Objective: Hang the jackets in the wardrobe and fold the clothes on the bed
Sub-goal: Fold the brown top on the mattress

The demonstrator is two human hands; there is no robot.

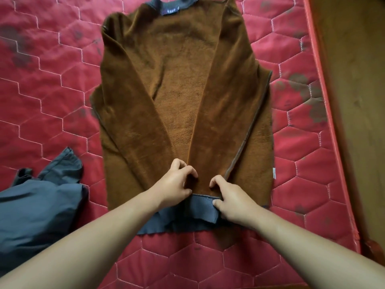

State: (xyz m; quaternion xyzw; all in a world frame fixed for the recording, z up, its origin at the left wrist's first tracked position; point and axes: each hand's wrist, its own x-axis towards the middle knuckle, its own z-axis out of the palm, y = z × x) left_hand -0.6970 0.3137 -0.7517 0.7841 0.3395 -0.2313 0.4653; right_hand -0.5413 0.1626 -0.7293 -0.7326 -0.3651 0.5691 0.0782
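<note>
Brown fleece sweater (183,90) on the red mattress (52,90); I see my left hand (177,183) and right hand (231,202) gripping fabric near its hem.

Likely a bedroom, red quilted mattress (52,84) (stained), clothes spread on it

A fleecy brown sweater (183,90) lies flat and inside out on a red quilted bed (41,90), neck at the far end, both sleeves folded inward along the body, and its grey ribbed hem (200,203) at the near end. A crumpled grey garment (41,205) sits just beside its lower left corner.
</note>
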